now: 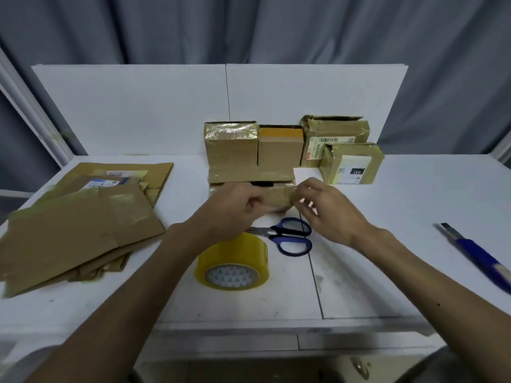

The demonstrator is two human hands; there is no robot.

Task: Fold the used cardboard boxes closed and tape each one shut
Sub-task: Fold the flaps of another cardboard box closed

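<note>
The left hand point(235, 208) grips the small box point(276, 197) at 1 end; the right hand point(330, 214) pinches its other corner. A tape roll point(233, 262) and scissors point(289, 236) lie just beside.

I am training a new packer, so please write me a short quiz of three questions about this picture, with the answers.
1. True or false: the tape roll lies nearer to the person than the scissors.
2. What lies far right on the table? A) a knife B) a pen C) a stapler
3. Fill in: the left hand and the right hand both hold a small ____.
Key: 1 true; 2 A; 3 box.
</note>
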